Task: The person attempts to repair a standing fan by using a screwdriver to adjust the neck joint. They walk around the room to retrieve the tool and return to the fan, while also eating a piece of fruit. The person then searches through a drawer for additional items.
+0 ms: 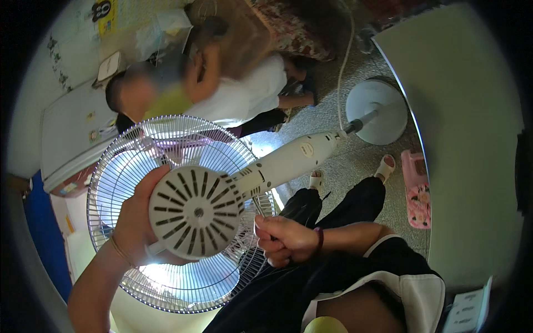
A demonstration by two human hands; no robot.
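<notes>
A white pedestal fan with a round slotted motor housing (194, 213) takes up the middle of the view. My left hand (133, 219) grips the housing from its left side, with the fingers partly hidden behind it. Beyond the housing are the wire cage (183, 308) and pale blue blades (219, 277). A white neck (300, 158) slants up to the right, onto a metal pole and a round white base (375, 130). My right hand (286, 240) is closed around a slim metal-shafted tool (258, 207), like a screwdriver; its tip points at the neck's joint, and its handle is hidden.
Another person (239, 102) in a white garment is at the upper left, beyond the fan cage. A large pale-green surface (477, 144) borders the right side, with a pink stool (416, 188) beside its edge. A cable (342, 66) runs across the speckled floor.
</notes>
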